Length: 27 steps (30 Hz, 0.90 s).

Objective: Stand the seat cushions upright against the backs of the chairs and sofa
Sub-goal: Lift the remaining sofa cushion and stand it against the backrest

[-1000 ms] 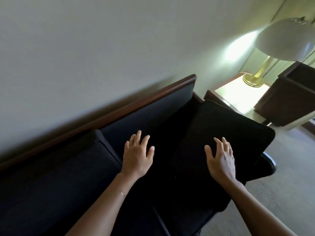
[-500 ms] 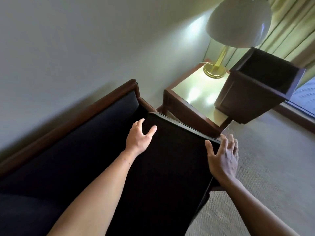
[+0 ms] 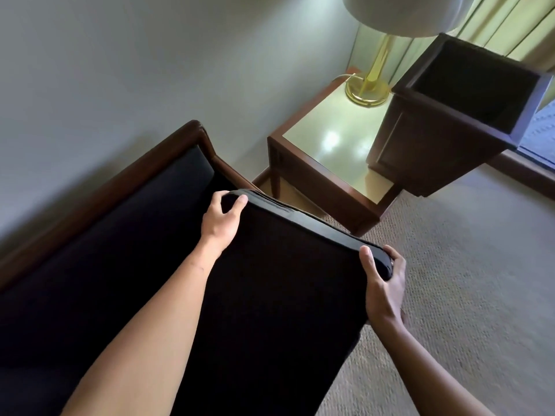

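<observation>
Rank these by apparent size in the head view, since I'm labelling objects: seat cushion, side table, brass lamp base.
1. seat cushion, though nearness to the camera inflates it
2. side table
3. brass lamp base

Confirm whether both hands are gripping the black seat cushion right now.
Yes, the left hand and right hand each clasp a far corner of the seat cushion.
</observation>
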Each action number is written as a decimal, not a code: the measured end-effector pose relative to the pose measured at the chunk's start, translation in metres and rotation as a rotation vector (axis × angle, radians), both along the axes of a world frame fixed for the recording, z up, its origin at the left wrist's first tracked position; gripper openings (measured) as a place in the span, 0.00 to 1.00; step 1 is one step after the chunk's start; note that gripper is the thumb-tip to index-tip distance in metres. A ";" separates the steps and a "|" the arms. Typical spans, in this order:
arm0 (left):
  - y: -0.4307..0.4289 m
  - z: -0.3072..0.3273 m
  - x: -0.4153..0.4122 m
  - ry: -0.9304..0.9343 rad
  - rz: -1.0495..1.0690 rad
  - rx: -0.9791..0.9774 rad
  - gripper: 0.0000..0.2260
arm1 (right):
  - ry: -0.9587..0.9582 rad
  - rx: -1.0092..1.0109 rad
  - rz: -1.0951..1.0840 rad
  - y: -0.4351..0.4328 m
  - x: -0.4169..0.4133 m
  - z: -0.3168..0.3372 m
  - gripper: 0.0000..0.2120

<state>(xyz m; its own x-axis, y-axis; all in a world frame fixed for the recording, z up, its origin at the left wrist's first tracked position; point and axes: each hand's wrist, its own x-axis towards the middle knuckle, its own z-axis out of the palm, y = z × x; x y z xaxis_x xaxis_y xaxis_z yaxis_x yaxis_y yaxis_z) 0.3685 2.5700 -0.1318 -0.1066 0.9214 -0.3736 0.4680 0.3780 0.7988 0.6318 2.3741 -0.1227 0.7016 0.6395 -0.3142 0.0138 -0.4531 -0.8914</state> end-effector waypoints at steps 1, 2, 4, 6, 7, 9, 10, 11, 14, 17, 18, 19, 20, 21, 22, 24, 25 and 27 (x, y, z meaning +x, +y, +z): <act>-0.007 0.005 -0.002 -0.015 0.015 0.026 0.24 | 0.002 0.020 -0.006 -0.006 -0.003 0.004 0.34; -0.016 0.011 -0.006 -0.031 0.039 0.051 0.23 | 0.004 0.045 -0.006 -0.013 -0.008 0.010 0.33; -0.036 0.028 -0.016 -0.076 0.121 0.091 0.19 | 0.001 0.105 0.013 -0.029 -0.023 0.026 0.34; -0.061 0.048 -0.034 -0.127 0.222 0.135 0.16 | -0.007 0.160 0.043 -0.045 -0.044 0.044 0.33; -0.072 0.055 -0.042 -0.142 0.262 0.153 0.15 | -0.013 0.184 0.053 -0.052 -0.052 0.050 0.32; -0.101 0.072 -0.064 -0.138 0.334 0.182 0.14 | -0.029 0.221 0.095 -0.066 -0.074 0.064 0.31; -0.116 0.078 -0.077 -0.134 0.364 0.193 0.14 | -0.042 0.232 0.117 -0.073 -0.084 0.070 0.31; -0.131 0.084 -0.090 -0.136 0.394 0.208 0.14 | -0.056 0.251 0.142 -0.079 -0.093 0.075 0.32; -0.180 0.098 -0.134 -0.112 0.461 0.240 0.13 | -0.104 0.339 0.249 -0.095 -0.121 0.089 0.29; -0.238 0.114 -0.177 -0.056 0.516 0.264 0.14 | -0.154 0.430 0.368 -0.110 -0.144 0.103 0.26; -0.260 0.120 -0.191 -0.039 0.539 0.287 0.14 | -0.168 0.468 0.401 -0.115 -0.151 0.108 0.25; -0.284 0.127 -0.204 -0.020 0.572 0.311 0.14 | -0.173 0.507 0.432 -0.119 -0.160 0.113 0.24; -0.306 0.133 -0.214 0.000 0.609 0.328 0.14 | -0.173 0.542 0.464 -0.121 -0.165 0.118 0.24; -0.326 0.138 -0.220 0.018 0.643 0.333 0.15 | -0.174 0.571 0.498 -0.121 -0.168 0.121 0.23; -0.347 0.143 -0.226 0.032 0.675 0.325 0.16 | -0.176 0.588 0.537 -0.121 -0.173 0.123 0.23; -0.389 0.152 -0.234 0.057 0.692 0.295 0.19 | -0.180 0.571 0.618 -0.123 -0.184 0.122 0.21; -0.410 0.153 -0.237 0.087 0.674 0.279 0.22 | -0.179 0.534 0.662 -0.125 -0.190 0.119 0.20; -0.447 0.146 -0.248 0.179 0.593 0.240 0.27 | -0.183 0.429 0.771 -0.132 -0.203 0.114 0.20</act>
